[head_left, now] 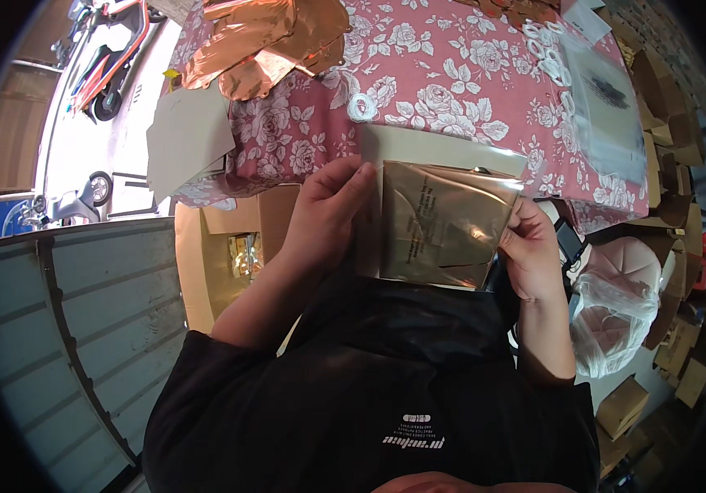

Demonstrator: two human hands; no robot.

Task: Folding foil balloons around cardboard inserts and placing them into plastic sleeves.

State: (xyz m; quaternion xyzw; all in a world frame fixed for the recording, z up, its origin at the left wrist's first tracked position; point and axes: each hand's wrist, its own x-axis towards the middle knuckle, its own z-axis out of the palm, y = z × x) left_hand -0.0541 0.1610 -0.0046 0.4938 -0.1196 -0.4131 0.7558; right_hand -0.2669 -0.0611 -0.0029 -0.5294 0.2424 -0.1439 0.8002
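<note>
Between my hands, in front of my chest, is a clear plastic bag (450, 226) with a folded, shiny copper-gold foil sheet inside. A pale card (443, 146) shows along its far edge; whether it lies inside or behind the bag I cannot tell. My left hand (328, 209) pinches the bag's left edge between thumb and fingers. On the other side my right hand (531, 246) grips the right edge, its thumb on top. The fingers under the bag are hidden.
A flowered pink tablecloth (443, 82) holds copper foil pieces (275, 45), pale cards (190, 138), a white coil (361, 107), white loops (543, 51) and clear bags (611, 123). An open carton (197, 246) stands lower left, a plastic-wrapped cushioned seat (616, 300) at right.
</note>
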